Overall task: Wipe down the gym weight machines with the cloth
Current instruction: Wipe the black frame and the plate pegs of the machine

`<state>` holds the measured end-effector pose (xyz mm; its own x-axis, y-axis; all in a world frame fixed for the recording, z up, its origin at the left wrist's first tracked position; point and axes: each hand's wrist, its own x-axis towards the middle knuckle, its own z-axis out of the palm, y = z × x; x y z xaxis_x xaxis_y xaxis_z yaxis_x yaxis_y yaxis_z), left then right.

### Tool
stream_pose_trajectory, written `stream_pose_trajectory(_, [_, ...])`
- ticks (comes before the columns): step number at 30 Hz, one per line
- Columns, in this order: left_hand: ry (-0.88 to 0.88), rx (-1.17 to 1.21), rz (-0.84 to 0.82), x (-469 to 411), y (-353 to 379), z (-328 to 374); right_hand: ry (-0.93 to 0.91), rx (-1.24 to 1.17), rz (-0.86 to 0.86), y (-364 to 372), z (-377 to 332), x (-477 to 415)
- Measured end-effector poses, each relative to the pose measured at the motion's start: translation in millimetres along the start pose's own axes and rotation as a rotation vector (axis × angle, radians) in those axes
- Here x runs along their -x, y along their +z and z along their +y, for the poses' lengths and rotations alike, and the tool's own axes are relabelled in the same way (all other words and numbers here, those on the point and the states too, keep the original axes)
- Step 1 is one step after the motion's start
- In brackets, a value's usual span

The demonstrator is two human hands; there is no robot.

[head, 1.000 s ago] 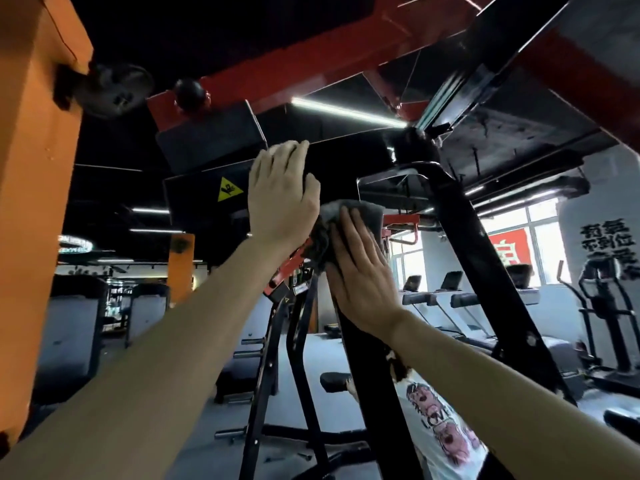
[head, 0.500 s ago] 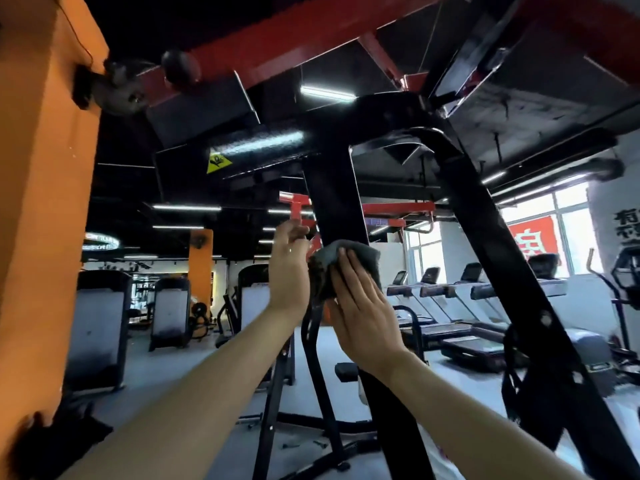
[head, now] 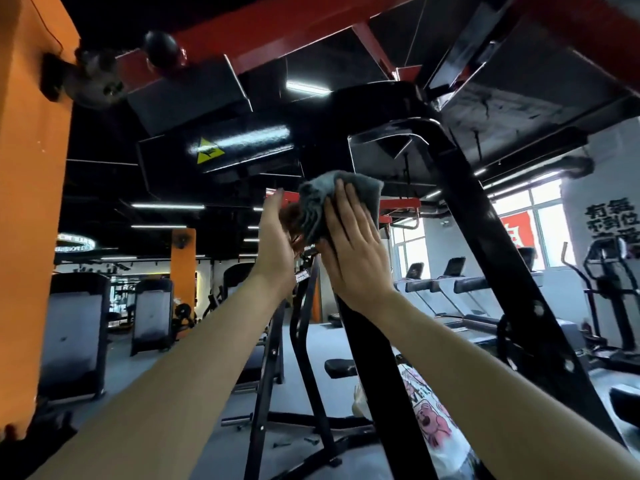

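1. Head view: the right hand (head: pixel 353 251) lies flat with straight fingers and presses the grey cloth (head: pixel 311 206) against the machine's black post (head: pixel 377 375), high up near the top bend.
2. The left hand (head: pixel 277 244) stands edge-on left of the post, fingers straight and gripping nothing, touching the cloth's left edge.
3. An orange pillar (head: pixel 31 202) stands far left, and treadmills (head: pixel 450 282) stand behind on the right.

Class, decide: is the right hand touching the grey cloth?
Touching. The head view shows the right hand flat on the cloth, fingers overlapping it.
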<state>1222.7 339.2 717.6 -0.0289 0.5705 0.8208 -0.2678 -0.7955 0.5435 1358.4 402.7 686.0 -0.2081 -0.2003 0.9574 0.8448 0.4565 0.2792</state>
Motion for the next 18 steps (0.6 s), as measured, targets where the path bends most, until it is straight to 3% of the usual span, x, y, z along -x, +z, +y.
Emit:
stream_pose_trajectory(8, [0.013,0.047,0.077,-4,4,-14,-0.004,0.081,-0.319,10,16,152])
stream_pose_trajectory(12, [0.069,0.08,0.077,9,-3,-40,-0.045,0.064,-0.254,7,13,111])
stream_pose_trajectory(18, [-0.087,0.067,0.001,36,-11,-107,0.026,0.0,-0.15,11,11,75])
